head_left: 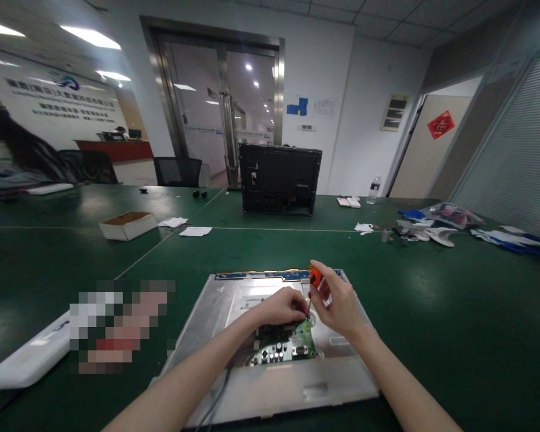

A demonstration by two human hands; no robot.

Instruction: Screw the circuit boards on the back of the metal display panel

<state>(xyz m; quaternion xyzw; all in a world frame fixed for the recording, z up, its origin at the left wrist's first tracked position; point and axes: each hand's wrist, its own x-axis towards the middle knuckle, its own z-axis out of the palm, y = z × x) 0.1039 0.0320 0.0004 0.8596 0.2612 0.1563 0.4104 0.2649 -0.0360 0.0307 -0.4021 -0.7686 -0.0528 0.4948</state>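
Note:
A screwdriver with an orange handle (315,277) is gripped by my right hand (339,303), its thin shaft pointing down. The tip meets the upper right corner of a green circuit board (303,342). My left hand (281,305) is closed, its fingertips pinched beside the shaft near the tip. Whatever they hold there is hidden. The board sits on the silver metal back of a flat display panel (216,312), which lies on the table in front of me. Along the panel's far edge runs a blue circuit strip (252,276).
The green table (432,312) also bears a black monitor housing (281,180), an open cardboard box (128,225), white papers (195,231), and a white device (31,354) at left. Tools, scraps and gloves (508,239) lie right, near a water bottle (374,189). A person (18,144) sits far left.

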